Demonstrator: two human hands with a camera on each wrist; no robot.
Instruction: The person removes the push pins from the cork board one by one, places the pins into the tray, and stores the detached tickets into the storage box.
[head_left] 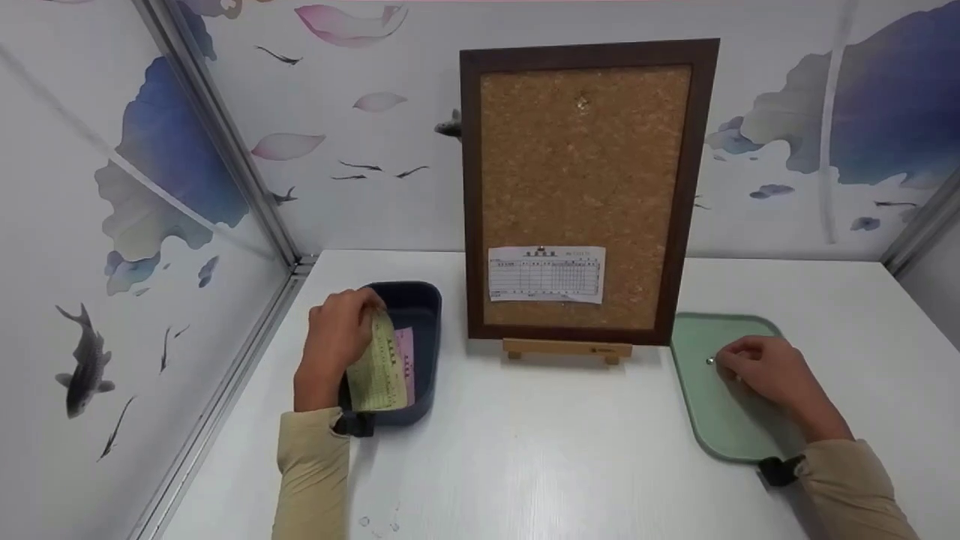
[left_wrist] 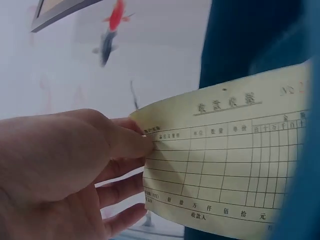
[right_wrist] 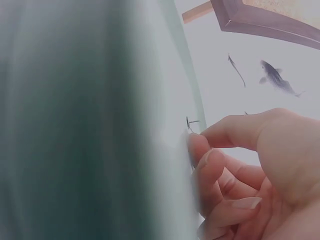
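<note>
My left hand (head_left: 341,326) pinches the edge of a yellow receipt slip (left_wrist: 220,150) between thumb and fingers, above the dark blue bin (head_left: 429,337). The slip has a printed grid and bends slightly. Behind it a pink slip (head_left: 406,360) shows inside the bin. My right hand (head_left: 765,367) is low over the green tray (head_left: 731,427), fingers curled. Its thumb and index fingertips pinch a small metal thumbtack, mostly hidden by them. Right at these fingertips, another thumbtack (right_wrist: 190,121) shows its thin pin.
A framed cork board (head_left: 585,180) stands on a small wooden easel (head_left: 566,348) between bin and tray. A white receipt slip (head_left: 546,276) is pinned low on it. A small shiny spot shows near its top. Patterned panels (head_left: 360,202) wall the white table's back and left.
</note>
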